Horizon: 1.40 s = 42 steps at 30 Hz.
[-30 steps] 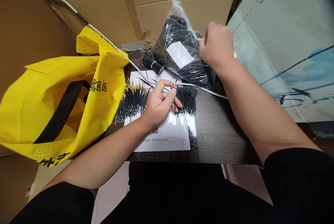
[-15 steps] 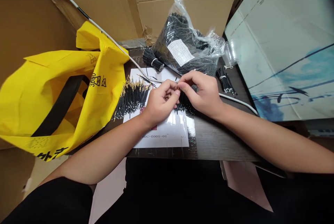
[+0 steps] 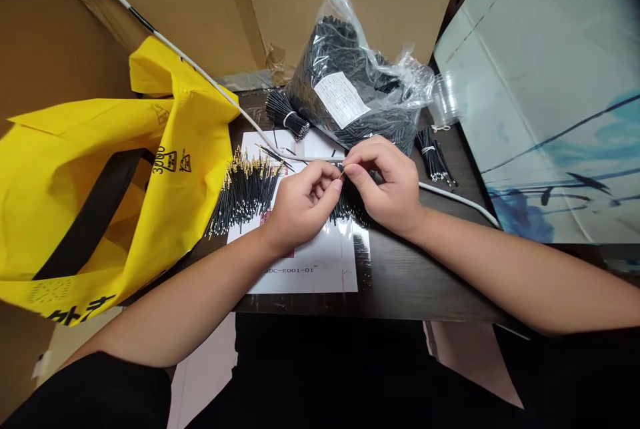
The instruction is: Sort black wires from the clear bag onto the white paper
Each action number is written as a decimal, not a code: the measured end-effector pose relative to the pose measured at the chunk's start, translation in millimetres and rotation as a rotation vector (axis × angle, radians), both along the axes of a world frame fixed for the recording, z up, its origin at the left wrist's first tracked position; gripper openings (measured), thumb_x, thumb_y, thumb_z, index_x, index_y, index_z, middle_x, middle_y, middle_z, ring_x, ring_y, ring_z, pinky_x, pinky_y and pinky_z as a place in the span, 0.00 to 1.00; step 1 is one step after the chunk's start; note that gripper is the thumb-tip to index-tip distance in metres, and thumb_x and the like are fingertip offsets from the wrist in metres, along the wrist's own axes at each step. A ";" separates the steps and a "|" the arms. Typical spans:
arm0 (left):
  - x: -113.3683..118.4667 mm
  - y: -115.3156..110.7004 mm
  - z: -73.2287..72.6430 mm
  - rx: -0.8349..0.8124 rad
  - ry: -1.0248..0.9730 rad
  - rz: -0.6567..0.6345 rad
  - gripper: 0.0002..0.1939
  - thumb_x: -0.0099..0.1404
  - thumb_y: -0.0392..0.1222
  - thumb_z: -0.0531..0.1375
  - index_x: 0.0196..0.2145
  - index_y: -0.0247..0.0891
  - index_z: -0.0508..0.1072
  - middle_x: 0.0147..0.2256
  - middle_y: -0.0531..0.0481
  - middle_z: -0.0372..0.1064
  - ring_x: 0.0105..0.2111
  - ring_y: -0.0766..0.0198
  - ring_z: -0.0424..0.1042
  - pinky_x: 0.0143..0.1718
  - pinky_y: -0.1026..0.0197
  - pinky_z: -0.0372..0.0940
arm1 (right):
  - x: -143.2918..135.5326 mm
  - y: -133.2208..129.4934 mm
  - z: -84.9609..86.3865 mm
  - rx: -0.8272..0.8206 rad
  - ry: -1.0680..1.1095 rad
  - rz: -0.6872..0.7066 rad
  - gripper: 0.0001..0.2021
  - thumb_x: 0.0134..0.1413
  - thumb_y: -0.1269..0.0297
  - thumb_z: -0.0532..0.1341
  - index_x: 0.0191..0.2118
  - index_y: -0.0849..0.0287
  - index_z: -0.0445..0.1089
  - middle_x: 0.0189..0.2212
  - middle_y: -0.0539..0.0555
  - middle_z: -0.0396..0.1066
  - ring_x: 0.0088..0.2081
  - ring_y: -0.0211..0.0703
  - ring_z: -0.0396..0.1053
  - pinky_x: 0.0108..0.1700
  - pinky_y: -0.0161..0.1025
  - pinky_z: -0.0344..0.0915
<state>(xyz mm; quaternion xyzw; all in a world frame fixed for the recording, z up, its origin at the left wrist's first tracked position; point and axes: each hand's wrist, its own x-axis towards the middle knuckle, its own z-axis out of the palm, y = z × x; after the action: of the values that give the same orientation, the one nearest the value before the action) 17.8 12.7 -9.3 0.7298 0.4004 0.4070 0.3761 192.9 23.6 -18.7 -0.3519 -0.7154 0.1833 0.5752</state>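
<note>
My left hand (image 3: pixel 306 202) is closed, thumb and forefinger pinching a thin gold-coloured pin (image 3: pixel 342 175). Fingertip to fingertip with it, my right hand (image 3: pixel 386 182) is also in a pinch; whatever it grips is hidden by the fingers. Left of my hands lies a pile of short black wires (image 3: pixel 245 195) with gold tips at one end and silvery tips at the other. More black wires (image 3: pixel 342 209) show beneath and between my hands. Under them is a printed white sheet (image 3: pixel 320 282) on the dark table.
Behind my hands stands a clear plastic bag (image 3: pixel 313 59) full of black wires. Tied wire bundles lie left (image 3: pixel 287 114) and right (image 3: pixel 434 155) of it. A white cable (image 3: pixel 200 72) crosses the table. A yellow bag (image 3: pixel 200 122) is at left, clear plastic cups (image 3: pixel 446 99) at right.
The view has shifted slightly. Both hands remain together, and the gold-coloured pin now shows more plainly between the fingertips.
</note>
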 end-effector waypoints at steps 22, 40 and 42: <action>-0.9 0.9 -2.4 -0.021 -0.010 0.000 0.04 0.71 0.41 0.59 0.40 0.39 0.71 0.26 0.54 0.71 0.24 0.70 0.69 0.27 0.65 0.65 | 4.5 0.1 -0.9 -0.123 0.016 0.042 0.03 0.63 0.64 0.64 0.40 0.55 0.76 0.32 0.51 0.74 0.29 0.36 0.67 0.32 0.38 0.65; 0.9 -1.4 -1.3 -0.175 -0.089 0.074 0.08 0.70 0.45 0.63 0.38 0.38 0.73 0.34 0.48 0.81 0.35 0.64 0.81 0.42 0.60 0.75 | 7.8 2.3 0.4 0.026 -0.131 -0.027 0.10 0.62 0.68 0.63 0.46 0.52 0.79 0.35 0.54 0.76 0.34 0.41 0.72 0.36 0.42 0.69; 1.0 -1.0 -2.0 -0.197 -0.115 0.077 0.08 0.69 0.46 0.63 0.37 0.38 0.73 0.34 0.48 0.81 0.35 0.64 0.81 0.43 0.59 0.75 | 7.9 2.1 0.5 0.039 -0.135 -0.020 0.11 0.62 0.68 0.62 0.47 0.51 0.79 0.35 0.54 0.76 0.34 0.41 0.72 0.36 0.42 0.70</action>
<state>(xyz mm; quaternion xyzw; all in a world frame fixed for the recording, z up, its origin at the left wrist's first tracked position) 18.8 11.7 -11.3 0.6489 0.4440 0.4211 0.4522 200.8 25.7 -18.2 -0.3596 -0.7524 0.1393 0.5340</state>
